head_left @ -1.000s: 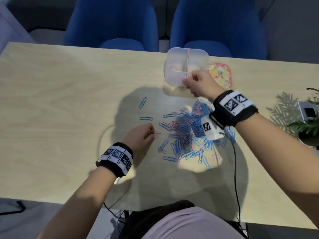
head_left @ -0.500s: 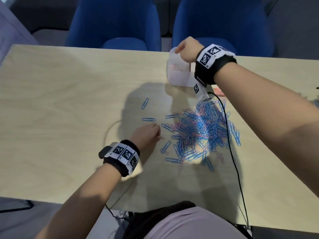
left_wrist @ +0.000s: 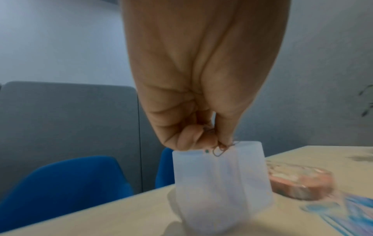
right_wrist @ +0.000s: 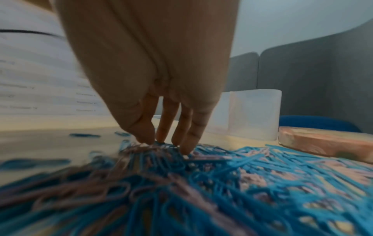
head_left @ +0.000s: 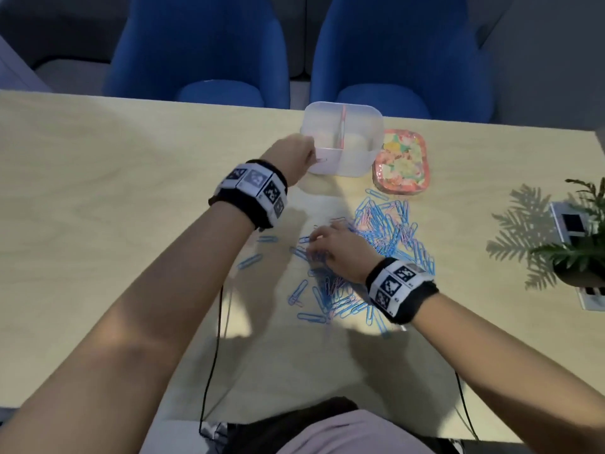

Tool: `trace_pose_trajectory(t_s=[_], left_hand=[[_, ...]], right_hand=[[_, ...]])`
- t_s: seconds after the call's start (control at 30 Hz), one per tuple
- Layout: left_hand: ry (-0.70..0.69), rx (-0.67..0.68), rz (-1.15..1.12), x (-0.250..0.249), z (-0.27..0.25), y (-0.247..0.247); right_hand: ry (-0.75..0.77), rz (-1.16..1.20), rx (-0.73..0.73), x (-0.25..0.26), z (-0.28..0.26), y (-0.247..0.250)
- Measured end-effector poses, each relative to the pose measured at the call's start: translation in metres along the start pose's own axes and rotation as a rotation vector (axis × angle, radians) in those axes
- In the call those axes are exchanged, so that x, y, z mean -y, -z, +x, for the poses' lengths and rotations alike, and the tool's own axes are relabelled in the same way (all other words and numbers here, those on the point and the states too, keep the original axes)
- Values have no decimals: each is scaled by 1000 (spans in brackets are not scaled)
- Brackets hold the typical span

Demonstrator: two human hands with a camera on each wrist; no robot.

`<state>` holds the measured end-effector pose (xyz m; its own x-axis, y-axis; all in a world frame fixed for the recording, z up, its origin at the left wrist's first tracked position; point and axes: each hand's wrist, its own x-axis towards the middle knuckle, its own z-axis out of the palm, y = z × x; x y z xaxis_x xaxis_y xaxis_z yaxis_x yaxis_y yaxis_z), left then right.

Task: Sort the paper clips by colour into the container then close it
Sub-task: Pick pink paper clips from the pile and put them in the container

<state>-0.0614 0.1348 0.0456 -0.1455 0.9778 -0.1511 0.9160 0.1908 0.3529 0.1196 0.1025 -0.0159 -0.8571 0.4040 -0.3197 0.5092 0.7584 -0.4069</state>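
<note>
A translucent square container with a pink divider stands at the table's far side. At its near left corner my left hand pinches a pink paper clip; the left wrist view shows the hand holding the clip just at the container's rim. A heap of blue and pink paper clips lies in front of the container. My right hand rests on the heap's left side, its straight fingertips touching the clips.
The pink patterned lid lies right of the container. A few loose blue clips lie left of the heap. A potted plant and a white socket box sit at the right edge. Blue chairs stand behind the table; cables run off its near edge.
My right hand came back from the container down onto the heap. My left hand lifted from the table and carried a pink clip up to the container's near left corner.
</note>
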Motion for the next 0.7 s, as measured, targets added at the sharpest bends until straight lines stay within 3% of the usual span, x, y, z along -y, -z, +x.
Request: trace_pose_trajectory(t_s=[0.17,0.37,0.47,0.57,0.63,0.7], left_hand=[[21,-79,60,-22,54,18],[25,49,176,-22,70,6],[-10,-51,154,-21,55,7],[-153,-224,91,-14,21,-1],[-199,-133,10,-8,-8,-16],[-195,61,-36,-4,-35,-35]], right_hand=[[-34,-80,-51,-1,-13,-12],[-107,55,-118,-15,-22,-13],[-180,349,-268,-21,-26,-9],[-297,684,-401,-26,-29,-2],[-365,943,-394,-31,-29,2],[-422,1250,-399,-36,-29,5]])
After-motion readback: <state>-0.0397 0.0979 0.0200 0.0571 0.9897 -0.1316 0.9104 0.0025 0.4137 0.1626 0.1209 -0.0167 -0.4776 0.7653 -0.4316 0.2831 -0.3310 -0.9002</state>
